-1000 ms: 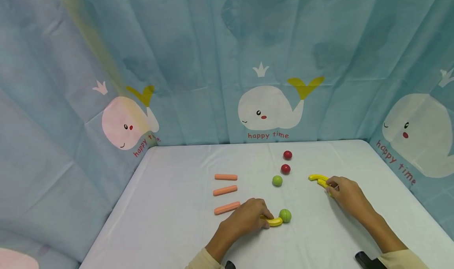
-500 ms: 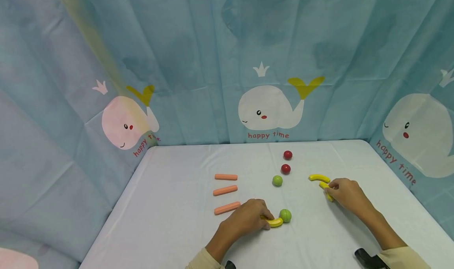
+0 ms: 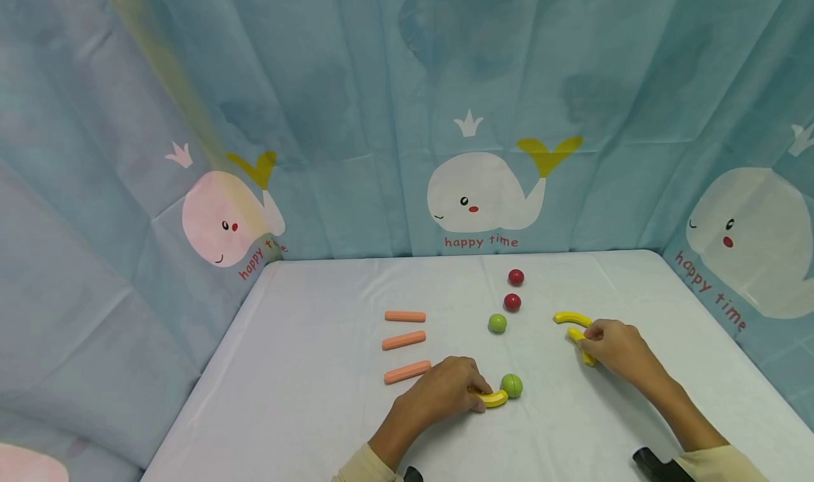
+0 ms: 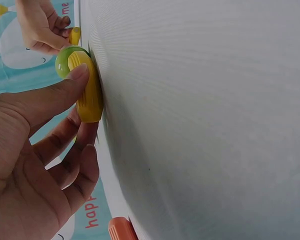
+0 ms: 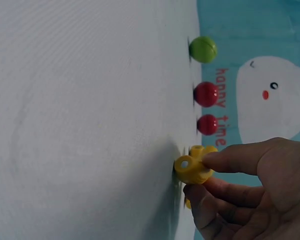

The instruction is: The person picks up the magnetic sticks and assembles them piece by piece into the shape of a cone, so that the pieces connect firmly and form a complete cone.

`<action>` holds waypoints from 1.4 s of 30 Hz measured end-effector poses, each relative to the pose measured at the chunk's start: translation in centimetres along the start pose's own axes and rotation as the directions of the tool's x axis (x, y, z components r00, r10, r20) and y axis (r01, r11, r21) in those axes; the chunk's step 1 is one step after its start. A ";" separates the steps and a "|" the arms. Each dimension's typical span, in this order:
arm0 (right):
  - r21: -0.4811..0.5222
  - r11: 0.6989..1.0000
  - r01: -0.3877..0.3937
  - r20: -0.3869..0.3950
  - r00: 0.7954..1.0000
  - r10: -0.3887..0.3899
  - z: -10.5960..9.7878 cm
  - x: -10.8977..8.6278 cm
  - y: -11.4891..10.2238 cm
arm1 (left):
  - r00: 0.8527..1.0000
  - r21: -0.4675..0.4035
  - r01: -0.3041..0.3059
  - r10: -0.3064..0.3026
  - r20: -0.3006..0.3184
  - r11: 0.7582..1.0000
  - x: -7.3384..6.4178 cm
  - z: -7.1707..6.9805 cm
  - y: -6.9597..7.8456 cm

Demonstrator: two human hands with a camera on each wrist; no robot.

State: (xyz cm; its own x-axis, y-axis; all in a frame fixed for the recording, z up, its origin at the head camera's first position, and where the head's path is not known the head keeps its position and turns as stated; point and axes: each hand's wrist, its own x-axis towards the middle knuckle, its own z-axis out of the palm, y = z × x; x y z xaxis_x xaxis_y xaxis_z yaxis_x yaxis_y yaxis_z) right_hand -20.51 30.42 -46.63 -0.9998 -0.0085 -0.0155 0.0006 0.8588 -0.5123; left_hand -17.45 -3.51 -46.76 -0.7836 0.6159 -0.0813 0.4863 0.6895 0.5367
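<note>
My left hand (image 3: 439, 394) pinches a small yellow toy banana (image 3: 494, 398) between thumb and fingers, low at the white table. The banana's tip lies against a green ball (image 3: 512, 386) with a groove across it. At the right, my right hand (image 3: 622, 348) holds a second toy banana (image 3: 589, 360) by its middle; the right wrist view shows the thumb (image 5: 225, 160) on top and a round end facing the camera. Just behind it lies a third toy banana (image 3: 570, 318), partly hidden by the held one in the right wrist view.
Three orange-pink sausage-like sticks (image 3: 403, 340) lie in a column left of centre. Another green ball (image 3: 497, 323) and two red balls (image 3: 511, 302) run toward the back of the white table (image 3: 305, 369). Blue whale-print curtains (image 3: 356, 185) enclose the table's back and sides.
The banana in my right hand has shifted slightly toward me and turned, so a gap now separates it from the one behind. My left hand has stayed almost still.
</note>
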 end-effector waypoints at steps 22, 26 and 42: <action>0.142 0.990 -0.013 0.073 0.997 0.003 1.6 -1.0 -3.5 | 1.000 -0.007 0.016 -0.016 0.008 1.000 0.0 -0.1 0.3; 0.175 0.984 -0.029 0.099 0.995 0.012 2.1 -1.2 -4.4 | 1.000 -0.011 0.014 -0.014 0.008 1.000 0.0 -0.1 0.3; 0.268 0.962 -0.042 0.152 0.988 0.001 3.9 -1.9 -6.9 | 0.999 0.003 -0.014 0.014 0.029 1.000 0.1 -0.1 0.3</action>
State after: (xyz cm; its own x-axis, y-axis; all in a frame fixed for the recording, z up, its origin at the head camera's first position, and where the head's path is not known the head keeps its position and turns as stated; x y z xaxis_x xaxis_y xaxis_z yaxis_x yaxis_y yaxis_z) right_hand -18.60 22.52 -46.39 -0.9856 -0.0856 -0.1460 0.0472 0.6895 -0.7228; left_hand -17.45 -3.27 -46.59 -0.7655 0.6359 -0.0980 0.4982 0.6822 0.5352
